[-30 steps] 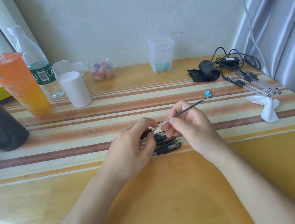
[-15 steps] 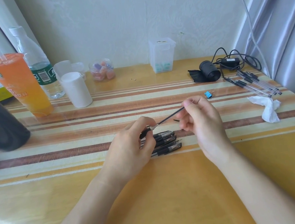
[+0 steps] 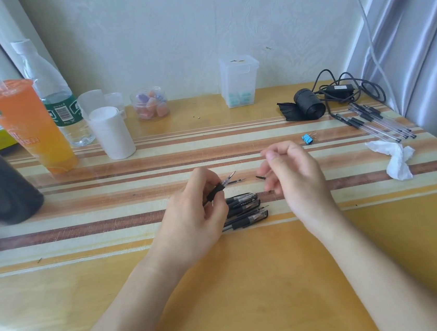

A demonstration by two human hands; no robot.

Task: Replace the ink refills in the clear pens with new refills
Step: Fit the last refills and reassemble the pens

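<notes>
While the left hand (image 3: 190, 217) grips the clear pen (image 3: 220, 188) above the pen pile (image 3: 246, 208), its long axis slants tip-first toward the far right; the right hand (image 3: 294, 175) hovers loosely curled, empty

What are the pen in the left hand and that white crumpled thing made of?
Pen: apparently clear glossy plastic, see-through near the tip, with a matte black grip, probably rubber. White wad: looks like soft tissue paper, crumpled into matte folds.

bare table (image 3: 252, 284) nearside, pens (image 3: 246, 208) between hands
</notes>
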